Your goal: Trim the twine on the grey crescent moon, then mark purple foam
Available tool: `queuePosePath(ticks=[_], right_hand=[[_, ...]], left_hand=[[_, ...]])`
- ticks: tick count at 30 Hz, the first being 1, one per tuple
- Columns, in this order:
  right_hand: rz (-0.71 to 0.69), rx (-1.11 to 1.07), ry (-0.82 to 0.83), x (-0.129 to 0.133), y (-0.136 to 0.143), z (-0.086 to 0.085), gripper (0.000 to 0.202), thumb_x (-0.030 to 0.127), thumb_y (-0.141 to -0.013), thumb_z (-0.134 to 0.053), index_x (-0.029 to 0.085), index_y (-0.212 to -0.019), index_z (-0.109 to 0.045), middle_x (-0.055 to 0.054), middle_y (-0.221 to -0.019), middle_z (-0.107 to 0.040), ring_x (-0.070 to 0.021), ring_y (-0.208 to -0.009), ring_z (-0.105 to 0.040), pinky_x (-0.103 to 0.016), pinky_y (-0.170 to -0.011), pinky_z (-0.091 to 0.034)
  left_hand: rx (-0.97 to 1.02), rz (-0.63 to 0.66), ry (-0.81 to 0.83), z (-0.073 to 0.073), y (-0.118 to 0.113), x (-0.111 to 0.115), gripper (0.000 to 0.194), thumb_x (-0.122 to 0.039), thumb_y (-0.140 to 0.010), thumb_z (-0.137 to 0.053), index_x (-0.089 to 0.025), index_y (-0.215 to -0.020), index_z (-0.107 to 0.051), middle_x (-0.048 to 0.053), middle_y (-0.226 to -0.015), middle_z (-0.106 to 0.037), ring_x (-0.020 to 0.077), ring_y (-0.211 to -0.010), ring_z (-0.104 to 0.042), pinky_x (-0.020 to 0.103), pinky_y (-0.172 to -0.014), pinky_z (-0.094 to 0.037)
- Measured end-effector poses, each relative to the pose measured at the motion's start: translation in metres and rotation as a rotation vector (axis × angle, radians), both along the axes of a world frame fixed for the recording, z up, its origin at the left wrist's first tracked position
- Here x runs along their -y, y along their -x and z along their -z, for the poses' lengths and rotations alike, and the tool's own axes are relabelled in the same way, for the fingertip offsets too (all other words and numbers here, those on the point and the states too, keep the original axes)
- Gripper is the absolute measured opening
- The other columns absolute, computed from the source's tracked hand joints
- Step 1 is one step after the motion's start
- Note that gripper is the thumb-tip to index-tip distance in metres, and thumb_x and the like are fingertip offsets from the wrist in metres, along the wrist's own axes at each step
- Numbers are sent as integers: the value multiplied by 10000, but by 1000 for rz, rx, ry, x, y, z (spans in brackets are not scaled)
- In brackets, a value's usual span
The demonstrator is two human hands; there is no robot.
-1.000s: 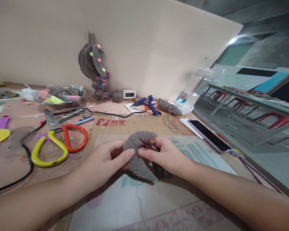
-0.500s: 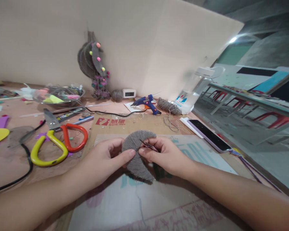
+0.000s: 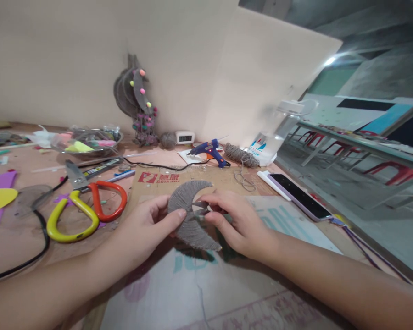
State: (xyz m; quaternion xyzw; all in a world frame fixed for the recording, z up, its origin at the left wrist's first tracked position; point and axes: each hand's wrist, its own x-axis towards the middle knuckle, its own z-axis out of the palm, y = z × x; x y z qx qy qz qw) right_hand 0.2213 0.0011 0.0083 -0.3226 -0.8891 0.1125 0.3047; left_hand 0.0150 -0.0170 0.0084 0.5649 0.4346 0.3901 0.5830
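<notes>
1. Head view: right hand [image 3: 241, 222] has backed off the grey crescent's [image 3: 192, 231] face to its inner curve; fingers slightly parted around small dark tool [image 3: 201, 211].
2. Left hand [image 3: 151, 224] pinches crescent, thumb in front; above printed sheet [image 3: 172, 293].

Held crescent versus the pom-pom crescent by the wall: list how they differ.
The held crescent is plain, with no pom-poms on it; the decorated crescent carries pink and yellow pom-poms.
The held crescent is in the left hand; the decorated crescent is by the wall, untouched by either hand.
Both are grey and curved.
</notes>
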Motion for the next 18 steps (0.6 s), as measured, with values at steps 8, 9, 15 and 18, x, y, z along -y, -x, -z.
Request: queuePosePath(ticks=[8, 9, 15, 18], right_hand=[[40, 118, -172, -1, 0, -3, 216, 242, -943, -419, 152, -1032, -595, -65, -802, -617, -166, -732, -531, -289, -660, -395], [43, 122, -170, -1, 0, -3, 212, 245, -941, -426, 154, -1032, -594, -65, -804, -617, -167, -735, -531, -289, -661, -395], [22, 147, -163, -1, -1, -1, 214, 256, -936, -444, 150, -1053, -589, -72, -830, -630, -168, -742, -534, -290, -668, -391], [27, 156, -150, -1, -1, -1, 219, 254, -938, -440, 141, -1047, -593, -75, -830, -627, -170, -751, -535, -291, -675, -393]], left_hand=[[-13, 0, -26, -1, 1, 1, 231, -260, -811, -531, -175, -989, -652, 21, -853, -715, 188, -802, -629, 270, -719, -490], [-14, 6, -36, -1, 1, 0, 235, -256, -813, -527, -176, -996, -650, 21, -863, -716, 189, -812, -630, 272, -728, -489], [8, 24, -45, 1, 2, 0, 234, -252, -831, -522, -193, -1021, -644, 14, -945, -724, 183, -895, -625, 273, -815, -476], [28, 36, -43, 1, 2, 0, 234, -248, -835, -525, -195, -1032, -639, 14, -981, -723, 181, -926, -629, 269, -844, -468]])
